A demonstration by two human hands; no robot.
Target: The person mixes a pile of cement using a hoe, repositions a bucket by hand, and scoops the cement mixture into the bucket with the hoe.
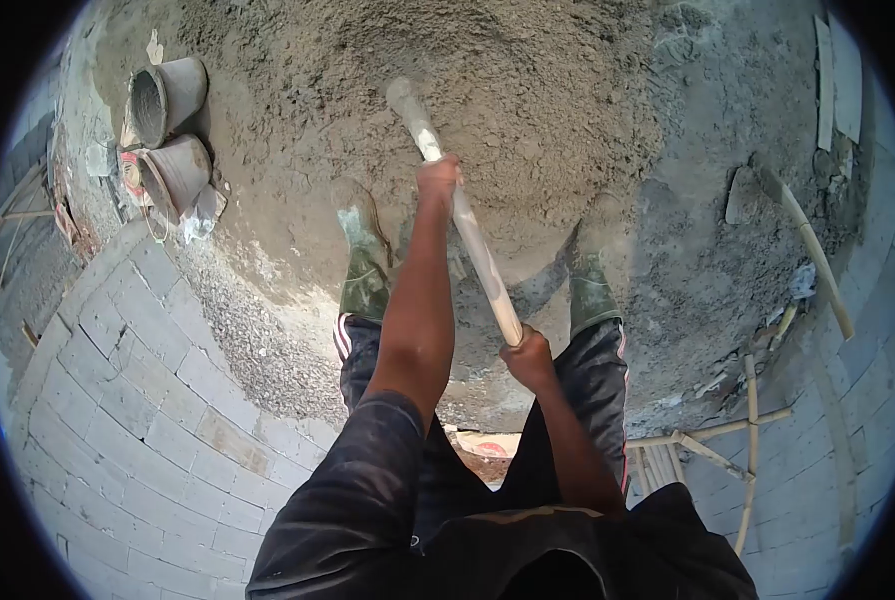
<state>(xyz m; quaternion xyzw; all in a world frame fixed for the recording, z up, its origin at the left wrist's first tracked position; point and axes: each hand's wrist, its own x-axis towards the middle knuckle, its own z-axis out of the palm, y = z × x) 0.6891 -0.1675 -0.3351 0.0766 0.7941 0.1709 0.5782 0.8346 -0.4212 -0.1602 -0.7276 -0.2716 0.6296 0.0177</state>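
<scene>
Both my hands are wrapped round a long wooden-handled tool (480,255) that slants from between my legs up to the left. My left hand (437,176) grips it near the far end, arm stretched forward. Lower down, my right hand (529,357) closes on the butt end, close to my right thigh. The tool's mortar-coated head (405,98) rests at the wet mix; its blade is hidden, so I cannot tell its exact kind. A broad heap of wet grey-brown mortar (537,100) spreads ahead of my boots.
Two mortar-stained buckets (180,172) lie tipped over at the left, beside a torn bag (130,178). A hoe (812,245) lies at the right. Green rubber boots (365,285) stand in the mix. Gravel (267,335), grey paving blocks (152,385) and a bamboo frame (750,440) surround it.
</scene>
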